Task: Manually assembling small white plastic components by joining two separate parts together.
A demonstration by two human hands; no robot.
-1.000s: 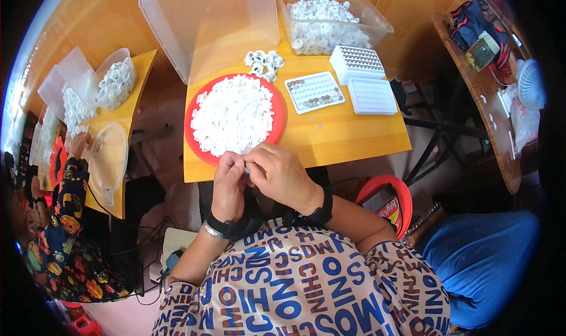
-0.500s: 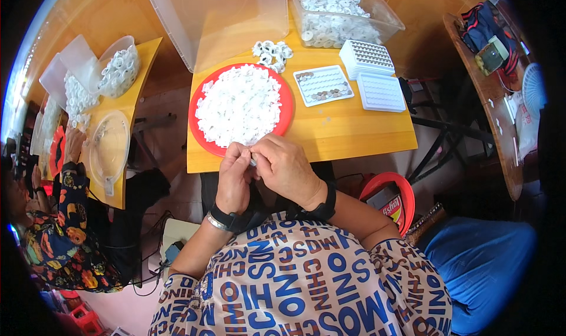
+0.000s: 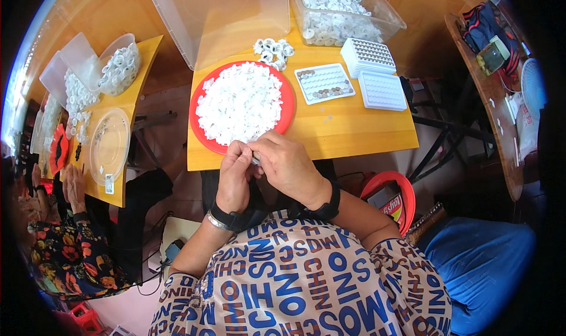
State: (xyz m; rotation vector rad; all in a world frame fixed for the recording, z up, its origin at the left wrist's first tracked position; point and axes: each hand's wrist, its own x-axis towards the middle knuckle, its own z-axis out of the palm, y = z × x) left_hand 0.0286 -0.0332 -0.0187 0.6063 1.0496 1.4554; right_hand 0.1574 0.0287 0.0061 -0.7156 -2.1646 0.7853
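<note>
A yellow wooden table carries everything within reach, with a translucent plastic panel tilted up at its far left and, beside that, a clear bin of white ring-like pieces. Nearer the person, a round red tray bears a broad heap of small white parts. Just off its near edge, the right hand and the left hand meet, thumbs and forefingers closed in a pinch — almost no gap between the tips. To the right stand a stack of white trays, a lone white tray in front of it, and a dimpled tray partly filled with small discs. Black-and-white rings cluster behind the red tray. Smallest is the greyish piece between both hands' fingertips — mostly hidden, its shape unclear.
</note>
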